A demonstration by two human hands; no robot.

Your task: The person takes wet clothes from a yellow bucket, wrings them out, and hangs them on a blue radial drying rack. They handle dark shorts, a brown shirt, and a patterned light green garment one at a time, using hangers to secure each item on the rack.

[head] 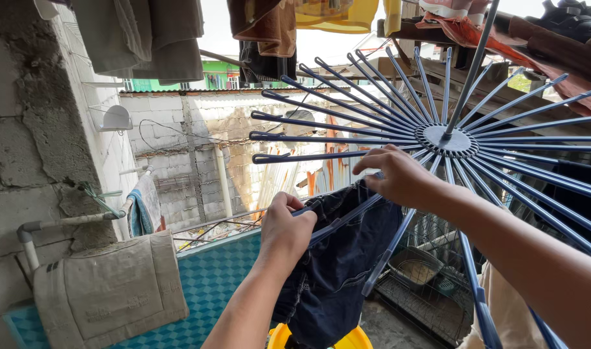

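At lower centre the left hand (286,226) grips the dark garment (337,271) draped over a blue rack arm (347,213); just beyond, the right hand (399,176) pinches its upper edge, fingers closed; a loose grip could drop it toward the yellow tub (279,337) below.

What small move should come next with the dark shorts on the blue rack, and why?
Probably slide the dark shorts further along the spoke. The left hand pinches them near its tip, the right hand nearer the hub, and they hang bunched.
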